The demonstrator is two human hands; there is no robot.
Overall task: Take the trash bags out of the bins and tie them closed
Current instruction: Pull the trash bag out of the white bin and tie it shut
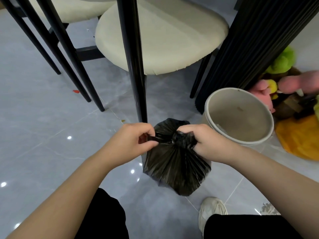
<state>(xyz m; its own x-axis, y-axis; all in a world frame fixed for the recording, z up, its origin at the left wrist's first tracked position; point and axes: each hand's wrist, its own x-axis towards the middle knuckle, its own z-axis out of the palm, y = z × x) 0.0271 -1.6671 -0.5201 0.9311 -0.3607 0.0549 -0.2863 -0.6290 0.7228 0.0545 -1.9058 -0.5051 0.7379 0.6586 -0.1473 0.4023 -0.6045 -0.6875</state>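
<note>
A black trash bag (174, 166) stands on the grey tiled floor in front of me, its top gathered into a knot. My left hand (133, 140) pinches a strip of the bag's plastic and holds it out to the left of the knot. My right hand (207, 142) is closed around the gathered neck on the knot's right side. To the right, a round beige bin (248, 140) stands with no bag in it and its inside bare.
A black chair leg (134, 66) rises just behind the bag, under a cream seat (172, 37). More black legs stand at the left. A ribbed black column (255, 45) is behind the bin. Plush toys (284, 88) and an orange cloth (300, 137) lie at the right. My white shoe (210, 211) is below.
</note>
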